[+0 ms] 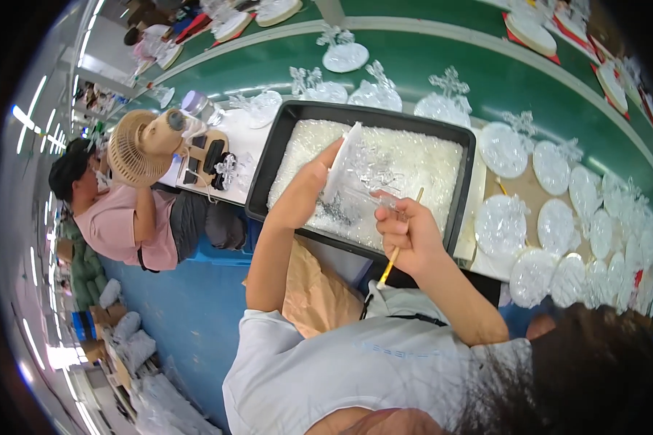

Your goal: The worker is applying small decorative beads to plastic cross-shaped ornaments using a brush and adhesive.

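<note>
My left hand is closed on the edge of a white round base, which is tilted nearly on edge. A clear, snowflake-like plastic ornament stands out from it. In my right hand a thin brush with a yellow handle is gripped, its handle end pointing down toward me. The right fingertips are close to the ornament; whether they touch it I cannot tell. Both hands are over a black tray filled with white, glittery granules.
Several white round bases with clear ornaments stand at the right and along the green conveyor behind the tray. Left are a beige fan, a lidded clear jar and a seated person in pink. Brown paper hangs below the tray.
</note>
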A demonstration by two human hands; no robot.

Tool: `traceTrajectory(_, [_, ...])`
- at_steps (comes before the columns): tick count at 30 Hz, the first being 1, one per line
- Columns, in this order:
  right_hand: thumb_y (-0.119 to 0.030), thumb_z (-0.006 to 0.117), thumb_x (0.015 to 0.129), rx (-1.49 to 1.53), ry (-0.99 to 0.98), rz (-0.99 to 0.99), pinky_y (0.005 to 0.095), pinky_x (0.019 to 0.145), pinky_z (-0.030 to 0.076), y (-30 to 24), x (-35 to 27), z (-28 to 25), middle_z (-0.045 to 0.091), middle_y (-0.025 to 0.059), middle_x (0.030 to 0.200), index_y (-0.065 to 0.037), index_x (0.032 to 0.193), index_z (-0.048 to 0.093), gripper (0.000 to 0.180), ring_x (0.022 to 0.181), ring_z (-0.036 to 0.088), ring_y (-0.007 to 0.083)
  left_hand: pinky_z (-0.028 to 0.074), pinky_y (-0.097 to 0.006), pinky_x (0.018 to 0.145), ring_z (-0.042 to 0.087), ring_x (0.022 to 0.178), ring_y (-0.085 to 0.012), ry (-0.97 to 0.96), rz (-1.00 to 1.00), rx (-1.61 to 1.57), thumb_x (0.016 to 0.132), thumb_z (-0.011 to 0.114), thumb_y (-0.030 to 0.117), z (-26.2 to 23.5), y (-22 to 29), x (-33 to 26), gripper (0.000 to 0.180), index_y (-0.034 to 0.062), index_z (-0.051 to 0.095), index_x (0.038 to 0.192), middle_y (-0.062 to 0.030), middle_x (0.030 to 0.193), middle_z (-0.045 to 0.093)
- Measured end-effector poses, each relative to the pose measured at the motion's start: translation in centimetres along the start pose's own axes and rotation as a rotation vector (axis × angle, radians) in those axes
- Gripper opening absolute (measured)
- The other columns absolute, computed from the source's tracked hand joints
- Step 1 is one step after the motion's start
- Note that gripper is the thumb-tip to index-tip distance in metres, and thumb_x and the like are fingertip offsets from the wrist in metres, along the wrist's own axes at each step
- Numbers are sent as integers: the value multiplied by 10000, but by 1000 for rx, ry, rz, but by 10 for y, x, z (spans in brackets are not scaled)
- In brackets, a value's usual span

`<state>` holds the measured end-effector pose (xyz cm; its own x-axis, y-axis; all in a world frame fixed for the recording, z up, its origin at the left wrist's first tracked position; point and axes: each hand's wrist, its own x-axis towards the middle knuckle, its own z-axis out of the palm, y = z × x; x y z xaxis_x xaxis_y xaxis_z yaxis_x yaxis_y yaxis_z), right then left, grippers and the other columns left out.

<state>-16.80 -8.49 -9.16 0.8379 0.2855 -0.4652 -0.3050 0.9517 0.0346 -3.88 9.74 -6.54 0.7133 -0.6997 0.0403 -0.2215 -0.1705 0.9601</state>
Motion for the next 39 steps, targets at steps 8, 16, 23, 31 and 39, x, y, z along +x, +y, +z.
traceTrajectory(8, [-87,495,916,-906,41,-395,217,383,341,-26,-35,51,686,190,759,51,1424,359,544,440,488,95,287,-373,1127,425,1348,-261,216,88,-140,979,334,618,12,4,-12,817,-35,342,1470,-166,1443,460])
traceTrajectory(16, [-158,486,936,-1604,160,-960,209,371,323,-170,-40,193,619,72,611,-24,1328,519,416,504,596,91,513,-322,800,656,923,-211,68,-119,301,878,648,96,7,-9,-7,190,-22,661,1026,-129,999,692])
traceTrajectory(23, [-271,575,874,-1800,543,-863,248,384,362,-367,90,200,711,149,745,9,982,634,306,440,489,94,498,-399,874,634,979,-353,28,105,516,852,665,141,19,-17,-11,347,1,612,1165,-187,1066,652])
traceTrajectory(31, [-273,580,836,-1839,808,-827,305,426,455,-474,211,131,697,142,656,79,851,642,358,440,581,165,483,-407,883,592,1024,-386,160,-2,580,850,632,101,25,-19,-6,263,-16,601,1083,-190,1077,622])
traceTrajectory(39, [-343,571,862,-2385,980,-1355,464,769,562,-461,199,177,673,305,929,62,1084,536,463,814,693,409,470,-416,941,569,1091,-404,219,-97,540,821,656,101,21,-17,0,334,6,595,1135,-203,1169,594])
